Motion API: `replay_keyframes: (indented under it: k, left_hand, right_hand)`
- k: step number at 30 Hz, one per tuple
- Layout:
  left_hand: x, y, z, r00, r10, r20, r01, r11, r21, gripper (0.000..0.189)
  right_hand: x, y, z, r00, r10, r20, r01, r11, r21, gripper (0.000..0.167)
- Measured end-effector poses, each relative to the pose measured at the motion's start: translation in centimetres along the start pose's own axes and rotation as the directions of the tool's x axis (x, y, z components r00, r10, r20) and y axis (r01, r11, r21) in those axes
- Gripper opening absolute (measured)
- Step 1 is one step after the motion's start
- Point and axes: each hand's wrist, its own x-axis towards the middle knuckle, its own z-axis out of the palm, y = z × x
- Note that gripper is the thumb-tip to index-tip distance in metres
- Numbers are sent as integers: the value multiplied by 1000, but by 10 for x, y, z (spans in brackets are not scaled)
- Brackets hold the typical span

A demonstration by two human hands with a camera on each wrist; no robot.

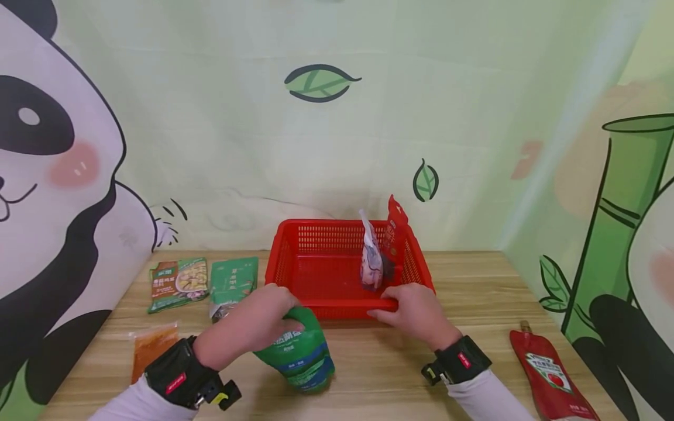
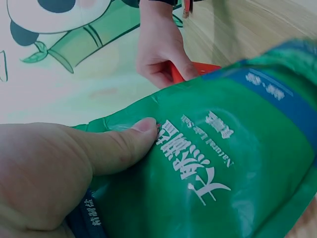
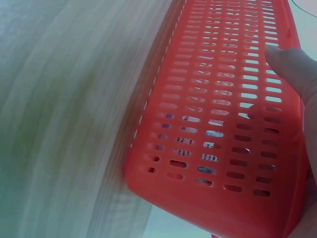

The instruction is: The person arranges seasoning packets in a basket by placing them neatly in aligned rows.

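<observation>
My left hand (image 1: pixel 265 316) pinches the top of a green bag of natural lake salt (image 1: pixel 302 356), which hangs tilted in front of the basket. In the left wrist view the thumb presses on the face of the salt bag (image 2: pixel 198 163), beside its white lettering. My right hand (image 1: pixel 416 310) grips the front rim of the red plastic basket (image 1: pixel 326 310), thumb on the outside wall. Inside the basket, toward the right, stand a white and purple packet (image 1: pixel 371 260) and a red pouch (image 1: pixel 396 237). Through the slots of the basket wall (image 3: pixel 223 99), parts of the packets show.
Left of the basket lie a green and brown seasoning packet (image 1: pixel 179 283), a green pouch (image 1: pixel 234 280) and a clear packet of orange contents (image 1: pixel 152 348), partly behind the left forearm. A red ketchup pouch (image 1: pixel 550 374) lies at the right. A printed cloth (image 1: pixel 210 146) hangs behind the table.
</observation>
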Motion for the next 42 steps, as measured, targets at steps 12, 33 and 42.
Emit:
replay_keyframes:
  k: [12,33,42]
  left_hand:
    - [3,17,-16,999,37,-23,-37,999,34,23]
    - [1,34,-32,984,150,-91,-148,988,34,20]
    - [1,41,-35,980,176,-91,-173,984,35,20]
  right_hand:
    - [-8,-6,5,999,25,-32,-23,998,52,68]
    - [-25,-64,23,943,-333,14,207,620,757,60]
    - [-31,-76,34,925,-280,258,-81,517,852,55]
